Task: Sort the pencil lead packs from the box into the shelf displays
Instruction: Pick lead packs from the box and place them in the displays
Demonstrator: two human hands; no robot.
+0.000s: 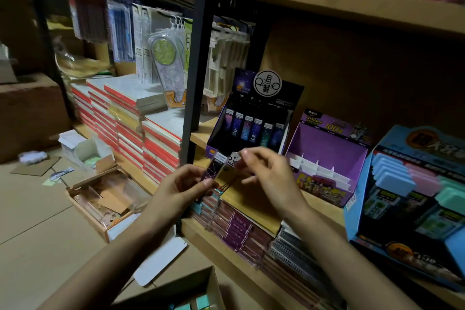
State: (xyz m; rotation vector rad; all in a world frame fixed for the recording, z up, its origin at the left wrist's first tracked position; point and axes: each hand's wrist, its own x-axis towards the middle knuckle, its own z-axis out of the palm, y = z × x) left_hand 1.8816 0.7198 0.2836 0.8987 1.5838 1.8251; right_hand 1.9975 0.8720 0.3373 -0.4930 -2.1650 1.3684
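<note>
Stockroom aisle, seen from above the hands: a person's left hand (181,191) and right hand (269,176) meet over two pencil lead packs (221,166), held in the air just off the front edge of the wooden shelf (201,137), near its left corner. The left hand's fingers are curled round the packs' lower ends. The right hand pinches the top of the nearer-right pack between thumb and fingertips, as if to part the pair, though blur hides the exact grip. The packs stand nearly upright, their long axis leaning slightly to the right.

The dark display (254,123), its row of upright packs already partly filled, stands directly beyond and above the hands, so the likely move is a short lift forward, top end up. The right hand is the nearer to it. The purple display (324,143), its white dividers bare, sits just beside it toward the right, with a blue display (402,148) further along.

The supply box (214,284) lies below the wrists on the cardboard-strewn floor (37,209). Left of the black upright post (195,70), red-edged notebooks (156,141) are stacked high.
</note>
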